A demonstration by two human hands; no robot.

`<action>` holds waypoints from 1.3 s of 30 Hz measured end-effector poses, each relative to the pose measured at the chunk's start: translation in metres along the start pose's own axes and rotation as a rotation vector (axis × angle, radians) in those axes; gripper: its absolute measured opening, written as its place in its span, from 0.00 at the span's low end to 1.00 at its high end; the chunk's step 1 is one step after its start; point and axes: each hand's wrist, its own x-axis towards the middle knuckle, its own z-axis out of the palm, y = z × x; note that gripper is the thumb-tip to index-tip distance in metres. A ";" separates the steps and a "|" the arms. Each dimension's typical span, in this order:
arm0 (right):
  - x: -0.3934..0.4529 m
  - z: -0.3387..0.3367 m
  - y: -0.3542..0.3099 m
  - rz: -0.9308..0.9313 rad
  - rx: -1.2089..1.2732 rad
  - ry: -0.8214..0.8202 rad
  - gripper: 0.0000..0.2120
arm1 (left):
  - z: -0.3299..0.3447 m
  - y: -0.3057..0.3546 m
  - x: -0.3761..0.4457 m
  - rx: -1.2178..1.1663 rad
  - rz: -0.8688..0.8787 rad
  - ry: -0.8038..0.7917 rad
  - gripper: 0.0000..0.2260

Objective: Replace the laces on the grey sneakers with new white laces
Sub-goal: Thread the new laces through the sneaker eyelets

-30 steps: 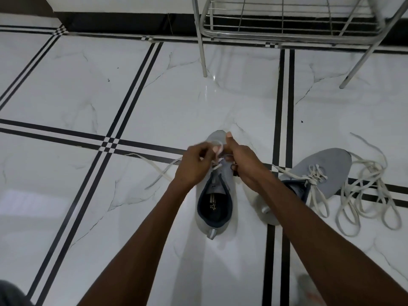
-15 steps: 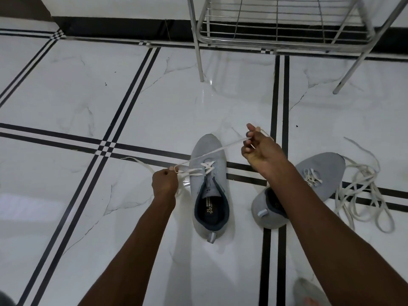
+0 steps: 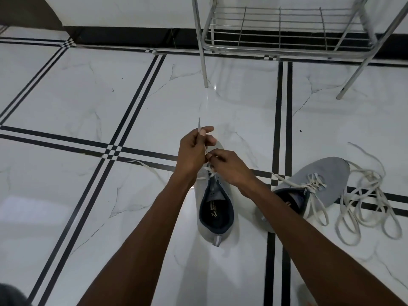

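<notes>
The grey knit sneaker with the dark blue lining stands upright on the white marble-look floor tile, toe pointing away, and both hands work close together over its front. The left hand pinches one end of the flat white lace, the tip poking up above the thumb; the right hand pinches the lace lower down by the eyelets. Only the front eyelets look threaded, so most of this shoe is left to lace.

The second grey sneaker lies tilted to the right, its off-white lace crossed over the vamp with ends trailing loose, probably done or nearly so. Just beside it sits a tangled pile of loose cream laces, perhaps the old ones.

The hands cover the toe eyelets, so the exact row reached is hidden. A chrome wire rack is cut off at the top edge.
</notes>
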 end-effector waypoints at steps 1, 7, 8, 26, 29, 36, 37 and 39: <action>0.001 0.000 0.002 -0.007 -0.011 0.000 0.12 | -0.002 0.000 0.000 0.000 0.012 0.003 0.14; -0.010 -0.011 0.024 -0.079 -0.174 0.182 0.16 | -0.025 -0.019 -0.010 0.220 0.063 0.069 0.09; -0.014 -0.011 0.027 -0.061 -0.207 0.137 0.17 | -0.028 -0.025 -0.014 0.240 0.054 0.075 0.06; -0.015 0.000 0.064 0.109 0.201 0.217 0.06 | -0.015 -0.068 -0.053 0.500 0.070 0.041 0.05; -0.011 0.000 0.067 0.189 0.301 0.200 0.05 | -0.014 -0.069 -0.054 0.479 0.072 0.047 0.04; -0.008 0.001 0.072 0.230 0.356 0.195 0.05 | -0.013 -0.070 -0.052 0.515 0.073 0.049 0.03; -0.008 0.001 0.072 0.231 0.347 0.194 0.05 | -0.012 -0.071 -0.052 0.522 0.070 0.042 0.04; -0.007 0.001 0.072 0.232 0.345 0.190 0.05 | -0.011 -0.071 -0.052 0.554 0.068 0.030 0.04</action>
